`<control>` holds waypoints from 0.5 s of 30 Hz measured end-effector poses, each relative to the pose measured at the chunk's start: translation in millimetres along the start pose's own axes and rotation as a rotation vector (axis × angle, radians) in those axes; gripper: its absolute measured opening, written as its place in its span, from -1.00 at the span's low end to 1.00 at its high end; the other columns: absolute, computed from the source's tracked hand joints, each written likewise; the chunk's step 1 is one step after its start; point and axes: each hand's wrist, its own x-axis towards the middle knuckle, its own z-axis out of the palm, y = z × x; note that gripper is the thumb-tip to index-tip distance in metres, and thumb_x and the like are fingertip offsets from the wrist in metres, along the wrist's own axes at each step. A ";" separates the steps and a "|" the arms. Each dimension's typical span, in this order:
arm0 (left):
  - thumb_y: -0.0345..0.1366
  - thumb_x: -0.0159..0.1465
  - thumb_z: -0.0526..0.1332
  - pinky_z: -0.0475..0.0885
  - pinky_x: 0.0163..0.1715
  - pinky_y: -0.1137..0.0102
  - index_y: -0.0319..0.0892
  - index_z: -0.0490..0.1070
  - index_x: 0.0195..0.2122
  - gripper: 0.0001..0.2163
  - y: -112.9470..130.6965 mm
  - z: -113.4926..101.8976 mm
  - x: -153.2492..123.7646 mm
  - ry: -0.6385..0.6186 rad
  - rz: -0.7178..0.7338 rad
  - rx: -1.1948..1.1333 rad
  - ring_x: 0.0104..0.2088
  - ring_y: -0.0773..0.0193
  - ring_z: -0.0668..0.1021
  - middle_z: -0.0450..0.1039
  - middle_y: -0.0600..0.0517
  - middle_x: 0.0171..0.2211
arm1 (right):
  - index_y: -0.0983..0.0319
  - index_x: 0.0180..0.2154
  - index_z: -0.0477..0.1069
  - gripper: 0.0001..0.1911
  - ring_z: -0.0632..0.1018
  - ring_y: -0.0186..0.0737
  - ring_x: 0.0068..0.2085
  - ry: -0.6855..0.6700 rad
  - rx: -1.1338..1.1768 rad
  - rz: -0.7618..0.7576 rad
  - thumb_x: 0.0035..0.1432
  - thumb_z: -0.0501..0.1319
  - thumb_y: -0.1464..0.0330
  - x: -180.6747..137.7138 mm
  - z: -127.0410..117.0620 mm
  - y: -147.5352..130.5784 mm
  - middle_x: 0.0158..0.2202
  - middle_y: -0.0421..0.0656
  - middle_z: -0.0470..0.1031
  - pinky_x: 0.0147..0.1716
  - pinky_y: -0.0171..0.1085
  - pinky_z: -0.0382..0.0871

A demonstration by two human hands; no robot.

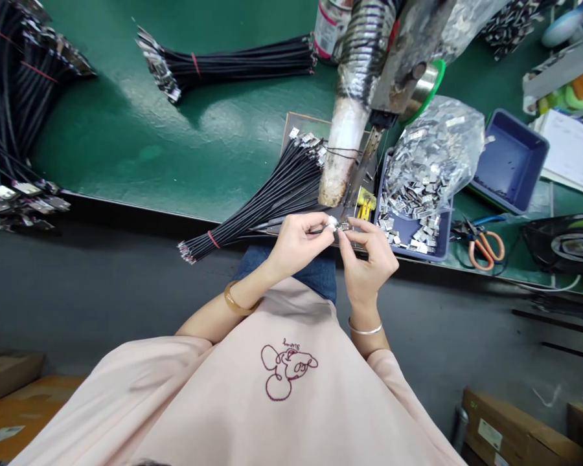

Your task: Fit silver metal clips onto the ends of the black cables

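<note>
My left hand (304,243) is closed in a pinch, with a small white bit at its fingertips; whether it grips a cable end there is hidden. Facing it, my right hand (369,259) pinches a small metal connector (344,226), and the fingertips of both hands almost meet. Just beyond them hangs the tip of a soldering fixture (364,155) beside a wide foil-wrapped duct (346,123). A fanned bundle of black cables (257,200), tied with a red band, lies left of my hands, its far ends carrying metal connectors.
At right, a blue tray (444,249) holds a plastic bag (459,139) and loose metal connectors (425,226). Farther right are another blue tray (510,155), orange-handled pliers (486,251) and a black fan (568,246). More cable bundles (243,65) lie on the green table (175,162).
</note>
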 end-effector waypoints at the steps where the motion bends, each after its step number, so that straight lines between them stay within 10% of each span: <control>1: -0.33 0.21 0.19 -0.01 -0.58 0.49 -0.25 0.41 -0.47 -0.85 -0.1 -0.5 0.1 -0.010 -0.001 -0.002 -0.56 0.46 0.10 0.07 0.16 -0.59 | 0.16 -0.32 0.48 -0.94 0.67 -0.18 -0.14 -0.002 -0.007 -0.018 0.21 0.30 0.43 -1.3 -0.6 -0.2 -0.20 -0.17 0.65 -0.13 -0.15 0.58; 8: -0.35 0.23 0.16 0.00 -0.56 0.48 -0.24 0.38 -0.51 -0.82 -4.0 -1.4 -3.6 -0.083 -0.008 0.061 -0.57 0.46 0.10 0.04 0.17 -0.62 | 0.17 -0.28 0.37 -0.95 0.68 -0.27 -0.26 -0.031 0.014 0.086 0.28 0.23 0.37 -9.3 -9.3 1.5 -0.17 -0.13 0.64 -0.33 -0.31 0.57; 15: -0.41 0.23 0.21 0.20 -0.49 0.51 -0.25 0.49 -0.35 -0.92 4.9 -1.1 -15.7 -0.077 0.281 0.286 -0.53 0.44 0.32 0.41 0.08 -0.50 | 0.15 -0.32 0.22 -0.82 0.39 -0.47 -0.66 -0.290 0.335 0.418 0.33 0.16 0.28 8.8 -15.6 6.8 -0.62 -0.43 0.31 -0.66 -0.47 0.27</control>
